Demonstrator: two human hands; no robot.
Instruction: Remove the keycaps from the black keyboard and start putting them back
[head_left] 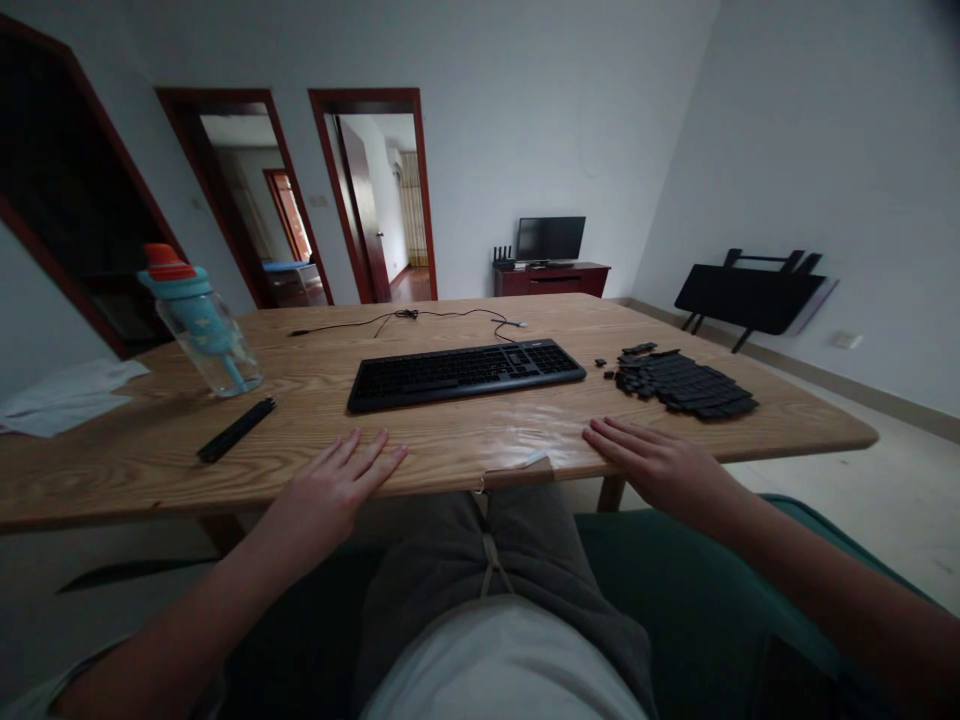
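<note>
My left hand point(346, 474) lies flat on the front edge of the wooden table point(450, 440), fingers stretched out and holding nothing. On the same edge further right, my right hand point(649, 455) also rests flat and open. A black keyboard point(469, 374) sits beyond and between the hands, apart from both. Past my right hand is a spread of small black pieces that look like loose keycaps point(686, 382). A slim dark tool point(237, 430), its kind unclear, lies to the left of my left hand.
A clear bottle with a red and blue top point(214, 330) stands at the left, near white tissue paper point(67, 395). A thin black cable point(360, 322) runs along the far side. Brown tape point(519, 473) covers part of the front edge. A monitor point(551, 239) stands by the back wall.
</note>
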